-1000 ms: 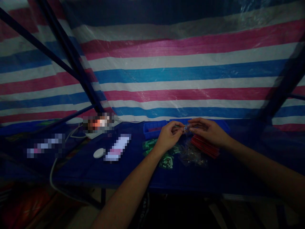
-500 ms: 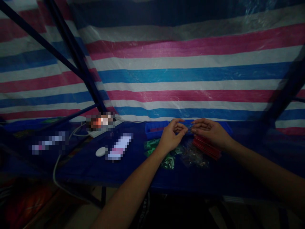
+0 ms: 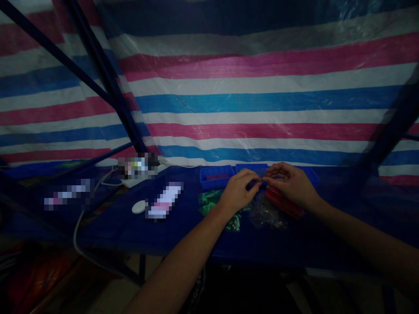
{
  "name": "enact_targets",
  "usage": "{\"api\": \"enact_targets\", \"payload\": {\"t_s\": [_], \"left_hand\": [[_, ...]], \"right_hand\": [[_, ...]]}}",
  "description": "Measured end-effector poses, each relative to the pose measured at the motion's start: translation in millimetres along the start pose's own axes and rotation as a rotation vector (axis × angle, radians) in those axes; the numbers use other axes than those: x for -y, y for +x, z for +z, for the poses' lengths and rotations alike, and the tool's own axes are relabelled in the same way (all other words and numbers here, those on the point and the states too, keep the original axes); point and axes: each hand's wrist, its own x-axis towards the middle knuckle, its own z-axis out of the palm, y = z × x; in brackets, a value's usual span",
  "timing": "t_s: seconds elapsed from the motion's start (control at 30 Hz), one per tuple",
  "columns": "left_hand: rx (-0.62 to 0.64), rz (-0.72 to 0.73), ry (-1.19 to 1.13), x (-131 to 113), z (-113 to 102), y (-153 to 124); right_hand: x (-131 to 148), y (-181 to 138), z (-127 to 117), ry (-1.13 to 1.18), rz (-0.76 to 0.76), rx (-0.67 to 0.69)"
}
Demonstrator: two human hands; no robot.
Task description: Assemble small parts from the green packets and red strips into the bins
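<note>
My left hand (image 3: 242, 188) and my right hand (image 3: 288, 181) meet fingertip to fingertip above the table, in front of the blue bins. Both are closed in a pinch, and whatever lies between the fingertips is too small and dark to make out. Below my right hand lies a stack of red strips (image 3: 288, 205). Clear plastic bags with small pieces (image 3: 268, 213) rest just under both hands. Green packets (image 3: 209, 203) lie beside my left wrist, partly covered by that forearm.
A blue bin (image 3: 216, 175) with reddish contents stands at the back, beside a second blue bin (image 3: 251, 167). On the left are a blurred-out phone (image 3: 165, 200), a white round object (image 3: 139, 206) and a white power strip (image 3: 131, 181) with a cable. Blue metal posts (image 3: 104, 74) frame the striped sheet (image 3: 262, 100).
My left hand has shifted slightly right and turned, closing the gap to my right hand. The clear thing seen between the fingers earlier is no longer visible.
</note>
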Motion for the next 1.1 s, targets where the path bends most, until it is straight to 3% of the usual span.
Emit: {"api": "enact_targets", "payload": {"t_s": [0.33,0.57,0.73,0.9,1.1], "left_hand": [[-0.027,-0.075,-0.012,6.4,0.2,1.9],[-0.062,-0.197,-0.094,5.6,-2.0,2.3],[-0.007,-0.258,-0.243,6.8,0.2,2.4],[0.023,-0.375,-0.305,10.0,2.9,1.3],[0.002,-0.362,-0.525,17.0,7.8,1.1]], "right_hand": [[3.9,-4.7,4.2,0.042,0.028,0.164],[5.4,-2.6,1.7,-0.171,-0.124,-0.041],[1.8,-1.2,-0.4,-0.173,-0.119,0.089],[2.8,-1.4,-0.1,-0.198,-0.103,0.058],[7.5,-4.2,0.3,-0.365,-0.296,0.075]]}}
